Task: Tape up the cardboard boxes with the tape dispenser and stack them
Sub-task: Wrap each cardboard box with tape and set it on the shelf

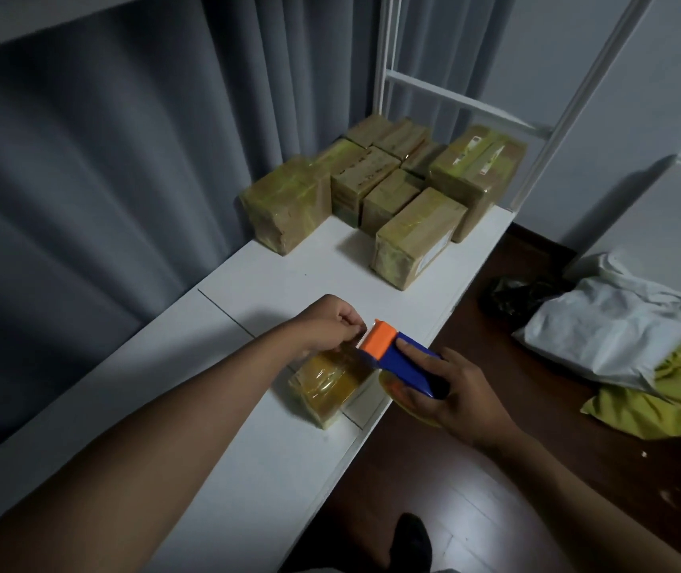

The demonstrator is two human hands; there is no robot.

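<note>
A small cardboard box (326,390) wrapped in shiny yellowish tape lies on the white table (248,469) near its right edge. My right hand (458,403) grips the blue and orange tape dispenser (396,355), held just above and to the right of the box. My left hand (332,324) pinches the end of the tape at the dispenser's serrated orange head, above the box's far end. At the far end of the table stand several taped cardboard boxes (388,188), side by side and partly stacked.
Grey curtains (103,179) hang along the table's left side. A white metal frame (537,130) rises behind the far boxes. On the dark wooden floor to the right lie white bags (607,328), a yellow bag (657,399) and a dark bundle (512,295). A foot (411,539) stands below.
</note>
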